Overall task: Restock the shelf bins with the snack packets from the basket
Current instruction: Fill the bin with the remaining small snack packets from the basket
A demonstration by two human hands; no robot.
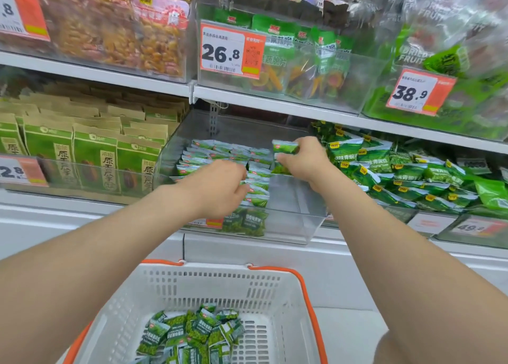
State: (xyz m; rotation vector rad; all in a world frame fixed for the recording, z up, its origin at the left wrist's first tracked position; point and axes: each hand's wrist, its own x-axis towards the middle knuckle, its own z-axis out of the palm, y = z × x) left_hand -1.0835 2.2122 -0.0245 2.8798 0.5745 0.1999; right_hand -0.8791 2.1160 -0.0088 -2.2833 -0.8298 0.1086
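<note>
- The right hand clasps a small stack of snack packets between thumb and curled fingers, over the bare right part of the clear bin
- The left hand lies on the rows of packets standing in the bin's left part; its fingers bend down onto them, but I cannot tell whether they pinch one or only steady the row
- More packets lie in a loose heap in the basket below
- They look light, small and puffy, with glossy film that probably slides, so a loosely held stack may fan out
- Best gripped across the flat faces, several together, thumb opposite fingers, not by the crimped ends
</note>
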